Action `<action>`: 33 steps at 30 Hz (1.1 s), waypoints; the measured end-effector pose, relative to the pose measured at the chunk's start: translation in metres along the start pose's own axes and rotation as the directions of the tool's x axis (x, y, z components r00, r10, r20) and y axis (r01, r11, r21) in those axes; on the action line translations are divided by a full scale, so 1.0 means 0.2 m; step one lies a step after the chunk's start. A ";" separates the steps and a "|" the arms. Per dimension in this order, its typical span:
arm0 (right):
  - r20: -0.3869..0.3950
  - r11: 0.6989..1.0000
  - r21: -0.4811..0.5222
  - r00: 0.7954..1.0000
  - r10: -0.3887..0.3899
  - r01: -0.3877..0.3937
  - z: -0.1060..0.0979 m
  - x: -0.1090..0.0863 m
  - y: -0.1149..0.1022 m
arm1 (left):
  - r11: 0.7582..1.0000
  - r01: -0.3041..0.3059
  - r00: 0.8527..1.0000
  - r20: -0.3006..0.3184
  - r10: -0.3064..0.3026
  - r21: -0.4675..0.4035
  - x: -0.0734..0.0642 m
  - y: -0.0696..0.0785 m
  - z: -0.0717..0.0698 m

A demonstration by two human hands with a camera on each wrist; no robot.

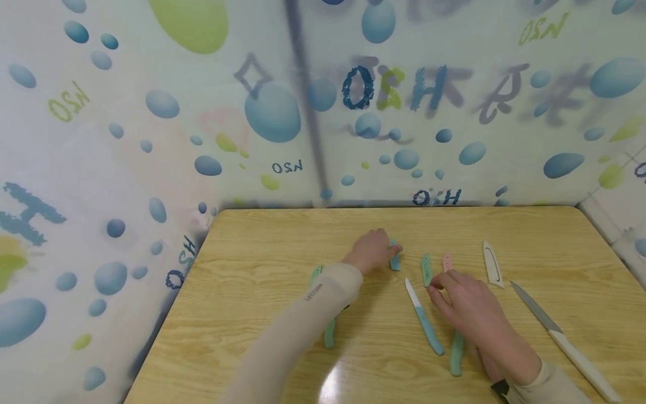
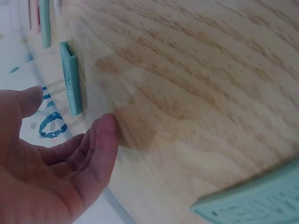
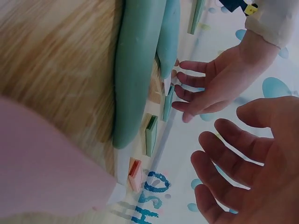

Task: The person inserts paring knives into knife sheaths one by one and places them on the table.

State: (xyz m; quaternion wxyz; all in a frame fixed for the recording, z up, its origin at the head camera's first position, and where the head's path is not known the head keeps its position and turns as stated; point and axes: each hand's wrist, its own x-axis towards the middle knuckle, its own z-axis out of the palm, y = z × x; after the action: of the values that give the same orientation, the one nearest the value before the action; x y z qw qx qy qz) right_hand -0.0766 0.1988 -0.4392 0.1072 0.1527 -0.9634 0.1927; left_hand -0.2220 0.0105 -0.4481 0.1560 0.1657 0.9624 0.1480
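My left hand [image 1: 372, 251] is beside the light-blue knife sheath [image 1: 395, 257]; in the left wrist view its relaxed fingers hold nothing and that sheath [image 2: 71, 81] stands out past the fingertips. Loosely bent and holding nothing, my right hand [image 1: 471, 306] hovers over the green-handled knife [image 1: 456, 354]. Its fingertips are close to a green sheath [image 1: 426, 269] and a pink sheath [image 1: 447, 261]. Between the hands lies a blue-handled knife [image 1: 428, 328], blade bare. A pink handle [image 3: 46, 163] fills the lower left of the right wrist view, largely hidden by my arm in the head view.
On the right lie a large white-handled knife [image 1: 575, 353] and a white sheath [image 1: 492, 265]. Beneath my left forearm, partly hidden, are another green sheath [image 1: 316, 274] and a green handle [image 1: 330, 335]. A patterned curtain [image 1: 323, 112] hangs behind the wooden table [image 1: 262, 241].
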 end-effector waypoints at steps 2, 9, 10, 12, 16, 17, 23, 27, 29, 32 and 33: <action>0.004 1.000 -0.001 1.000 0.006 -0.006 0.00 0.00 0.00 | 0.999 0.020 1.000 -0.018 -0.019 0.039 0.01 0.02 0.01; -0.001 1.000 -0.008 1.000 -0.004 0.004 -0.01 0.00 0.01 | 0.993 0.056 0.998 -0.049 -0.051 0.106 0.02 0.06 0.04; -0.004 1.000 -0.009 1.000 -0.007 0.006 -0.01 0.00 0.01 | 0.992 0.050 0.998 -0.047 -0.045 0.118 0.02 0.06 0.04; -0.005 1.000 -0.011 1.000 -0.007 0.007 -0.01 0.00 0.01 | 0.991 0.047 0.998 -0.039 -0.042 0.125 0.02 0.07 0.04; 0.017 1.000 -0.015 1.000 0.012 -0.012 -0.01 0.00 0.01 | 0.991 0.044 0.999 -0.014 -0.043 0.130 0.01 0.06 0.03; 0.024 1.000 -0.016 1.000 0.018 -0.018 -0.01 0.00 0.01 | 0.991 0.044 0.999 -0.009 -0.044 0.128 0.01 0.06 0.02; 0.075 0.999 0.009 0.996 0.049 -0.049 0.00 0.00 -0.01 | 0.995 0.040 0.999 0.011 -0.041 0.095 -0.01 0.05 0.00; 0.122 0.996 0.045 0.990 0.065 -0.071 0.01 0.00 -0.02 | 0.999 0.035 0.999 0.013 -0.035 0.025 -0.04 0.03 -0.02; 0.140 0.996 0.059 0.988 0.063 -0.072 0.02 0.00 -0.03 | 0.999 0.032 0.999 0.010 -0.032 0.003 -0.04 0.02 -0.03; 0.152 0.996 0.071 0.987 0.050 -0.062 0.04 0.00 -0.04 | 0.999 0.027 0.999 -0.021 -0.028 -0.020 -0.04 -0.01 -0.03; 0.151 0.996 0.072 0.988 0.043 -0.055 0.04 0.00 -0.04 | 0.999 0.019 0.999 -0.033 -0.021 -0.038 -0.04 -0.03 -0.04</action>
State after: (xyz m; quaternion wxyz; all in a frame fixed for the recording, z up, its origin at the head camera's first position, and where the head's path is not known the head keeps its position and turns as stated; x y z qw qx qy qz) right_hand -0.0749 0.1890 -0.4448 0.0240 0.1469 -0.9642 0.2195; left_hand -0.2183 0.0013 -0.4413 0.1444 0.1505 0.9636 0.1674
